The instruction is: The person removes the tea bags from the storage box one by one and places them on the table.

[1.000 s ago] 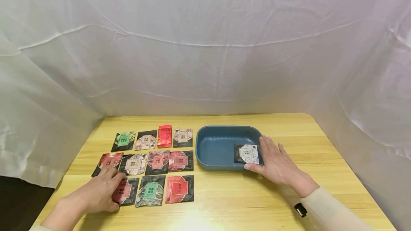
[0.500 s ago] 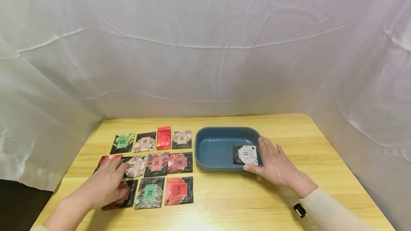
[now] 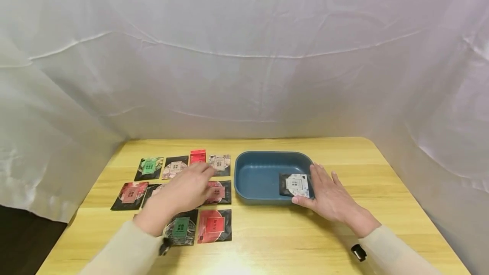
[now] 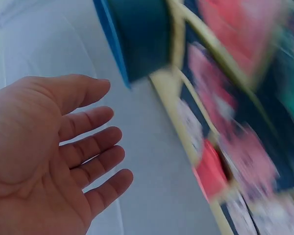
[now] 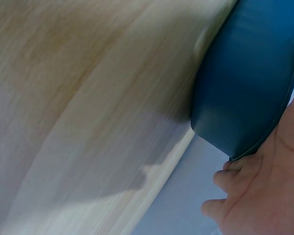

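My left hand (image 3: 190,186) is above the rows of tea sachets, empty and with loosely bent fingers in the left wrist view. Beneath it, several sachets are partly hidden, including a pink-and-black one (image 3: 217,192) and a green-labelled one (image 3: 181,228). My right hand (image 3: 331,194) rests against the right end of a blue plastic bin (image 3: 256,200), fingers lying along the rim and thumb at the front corner. One white-and-black sachet (image 3: 295,185) lies inside the bin, by the thumb. In the right wrist view the palm (image 5: 279,186) is beside the bin's outer wall (image 5: 240,83).
A red narrow packet (image 3: 198,156) stands out in the back row, beside a pale sachet (image 3: 219,164). Further left lie a green sachet (image 3: 149,168) and a red one (image 3: 130,195). A red sachet (image 3: 214,225) is at front. White cloth (image 3: 244,75) surrounds the wooden table (image 3: 290,241).
My left hand has moved right and up, away from the left-hand sachets and over the middle of the rows. The right hand stays at the bin.
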{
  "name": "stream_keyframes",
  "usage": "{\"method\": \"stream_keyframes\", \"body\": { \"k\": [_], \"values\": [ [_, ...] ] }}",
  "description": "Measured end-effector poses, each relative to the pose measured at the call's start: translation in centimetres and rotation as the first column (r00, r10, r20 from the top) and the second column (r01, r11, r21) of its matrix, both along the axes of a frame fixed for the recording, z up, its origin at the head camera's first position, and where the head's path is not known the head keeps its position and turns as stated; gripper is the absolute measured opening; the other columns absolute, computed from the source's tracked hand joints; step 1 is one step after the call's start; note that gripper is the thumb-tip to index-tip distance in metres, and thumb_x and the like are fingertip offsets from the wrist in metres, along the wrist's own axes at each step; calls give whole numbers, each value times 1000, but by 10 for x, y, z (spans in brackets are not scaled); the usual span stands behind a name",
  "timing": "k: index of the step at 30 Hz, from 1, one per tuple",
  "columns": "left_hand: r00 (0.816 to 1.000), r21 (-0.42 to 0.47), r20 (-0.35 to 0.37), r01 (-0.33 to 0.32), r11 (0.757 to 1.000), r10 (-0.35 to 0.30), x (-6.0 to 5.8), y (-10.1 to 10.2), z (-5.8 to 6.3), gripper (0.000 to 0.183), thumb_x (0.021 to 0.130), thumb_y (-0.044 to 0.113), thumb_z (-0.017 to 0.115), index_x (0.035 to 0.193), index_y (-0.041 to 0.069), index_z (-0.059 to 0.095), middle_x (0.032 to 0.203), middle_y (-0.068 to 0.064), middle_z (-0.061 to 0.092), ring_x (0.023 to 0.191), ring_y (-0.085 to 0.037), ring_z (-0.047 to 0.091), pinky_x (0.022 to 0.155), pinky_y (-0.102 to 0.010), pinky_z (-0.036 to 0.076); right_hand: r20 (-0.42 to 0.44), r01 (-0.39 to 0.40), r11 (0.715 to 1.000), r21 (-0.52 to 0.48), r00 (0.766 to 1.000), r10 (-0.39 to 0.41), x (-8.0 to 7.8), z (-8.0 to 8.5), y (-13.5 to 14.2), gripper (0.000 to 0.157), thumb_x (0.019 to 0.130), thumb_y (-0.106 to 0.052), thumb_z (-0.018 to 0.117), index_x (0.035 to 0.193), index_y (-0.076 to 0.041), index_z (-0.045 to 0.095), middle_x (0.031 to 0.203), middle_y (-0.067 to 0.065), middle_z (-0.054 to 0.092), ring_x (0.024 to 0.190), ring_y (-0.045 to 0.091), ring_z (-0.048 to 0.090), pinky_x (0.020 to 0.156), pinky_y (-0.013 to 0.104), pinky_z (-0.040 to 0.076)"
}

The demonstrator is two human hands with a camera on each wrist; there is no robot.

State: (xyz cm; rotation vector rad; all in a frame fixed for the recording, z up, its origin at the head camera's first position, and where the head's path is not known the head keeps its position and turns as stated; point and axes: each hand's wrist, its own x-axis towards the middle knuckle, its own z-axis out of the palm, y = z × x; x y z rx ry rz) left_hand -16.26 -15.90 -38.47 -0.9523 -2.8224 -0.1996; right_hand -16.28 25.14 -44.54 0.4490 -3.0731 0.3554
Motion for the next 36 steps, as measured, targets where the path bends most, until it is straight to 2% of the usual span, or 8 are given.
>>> {"method": "stream_keyframes", "body": {
  "k": [2,6,9,13,17,29,33,36],
  "values": [
    [999,-4,52,-1,1000,1,-8,22,4,44,99,25,74,137,5,66,136,-13,67,132,-33,61,115,-49,48,-5,-4,1000,-2,1000,4,0,0,-1,126,91,-83,53,162,14,14,170,35,16,157,53,21,125,72,12],
    [995,-54,92,32,998,-27,-21,63,7,46,103,30,70,142,8,64,145,-10,63,142,-31,55,122,-47,41,-14,-10,1000,7,1000,10,1,2,-2,125,92,-83,53,162,15,16,169,36,18,156,53,22,124,72,14],
    [992,-110,108,70,991,-58,-29,92,7,43,104,20,66,145,9,63,148,-8,62,142,-27,55,121,-42,42,-18,-9,1000,12,1000,9,1,3,-1,125,92,-83,51,161,15,17,168,36,19,156,53,23,124,72,15],
    [983,-172,173,88,981,-57,-37,125,2,47,103,7,58,149,13,61,153,-5,59,146,-25,51,121,-39,42,-21,-12,1000,9,1000,12,1,4,-1,124,92,-82,53,161,15,18,168,37,21,155,54,25,124,73,16],
    [972,-185,234,82,979,-38,-44,151,-6,49,103,9,57,151,19,59,157,-1,55,148,-23,49,120,-39,43,-24,-16,1000,10,1000,16,1,4,-1,123,92,-81,54,160,16,19,167,37,22,155,54,25,124,73,16],
    [927,-144,364,155,977,-93,-62,201,-25,39,109,16,54,146,24,63,145,8,64,135,-12,58,116,-32,45,-23,-23,1000,15,999,23,2,6,1,122,93,-80,53,160,16,18,167,37,20,155,54,23,124,73,15],
    [894,-163,440,171,972,-84,-61,208,-30,43,112,23,50,154,30,56,156,10,55,146,-11,49,122,-31,39,-19,-25,1000,12,1000,25,2,6,1,122,93,-80,53,160,16,19,168,37,21,156,54,22,124,73,15],
    [879,-182,474,165,969,-60,-60,209,-32,47,113,25,48,158,35,49,164,12,46,152,-12,41,125,-32,34,-20,-23,1000,14,1000,23,2,5,1,122,93,-80,54,160,16,19,167,37,22,156,54,23,124,73,15]
  ]
}}
